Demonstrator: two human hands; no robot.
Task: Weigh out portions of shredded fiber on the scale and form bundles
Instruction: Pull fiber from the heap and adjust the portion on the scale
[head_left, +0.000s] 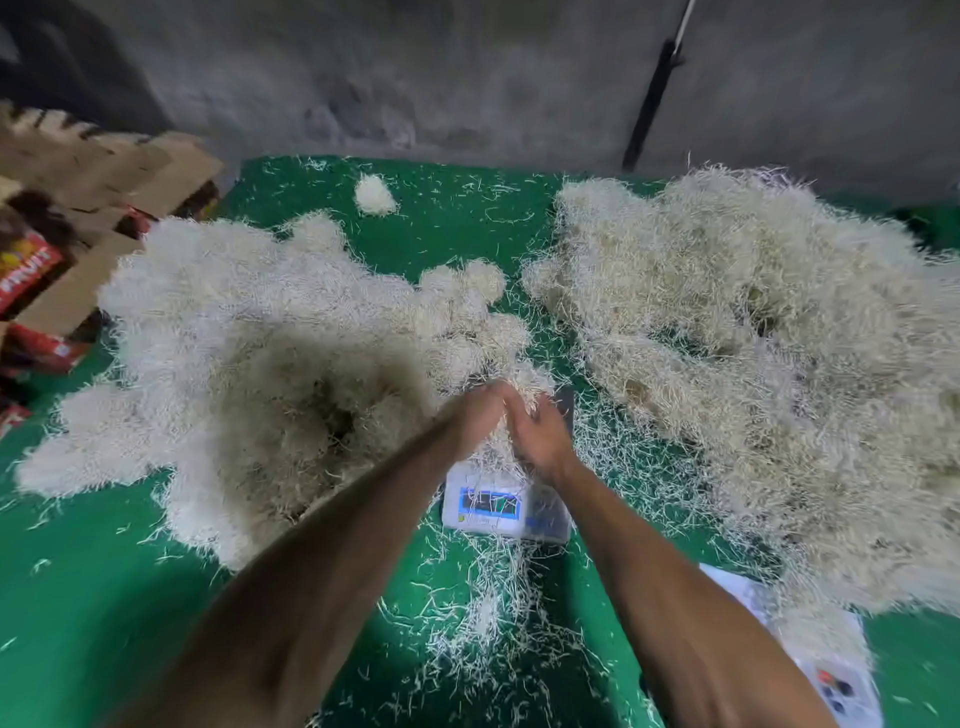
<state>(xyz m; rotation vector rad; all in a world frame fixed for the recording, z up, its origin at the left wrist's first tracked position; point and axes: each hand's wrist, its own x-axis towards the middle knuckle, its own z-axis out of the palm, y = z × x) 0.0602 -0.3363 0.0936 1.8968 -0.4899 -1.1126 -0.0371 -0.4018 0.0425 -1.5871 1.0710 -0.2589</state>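
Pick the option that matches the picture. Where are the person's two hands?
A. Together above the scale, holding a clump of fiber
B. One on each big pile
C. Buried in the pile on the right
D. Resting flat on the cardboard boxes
A: the left hand and right hand meet over the scale, gripping a clump of fiber.

We see scale (506, 512) platform hidden under both hands and clump of fiber (524, 382); display digits too blurred to read. Left hand (480, 410) fingers buried in clump, grip unclear. Right hand (540, 434) fingertips lost in strands. Right heap (753, 364) cut by picture's right edge. White sheet (831, 670) half under it near mat's (93, 597) right edge, print unreadable. Boxes (78, 249) cut at left edge.
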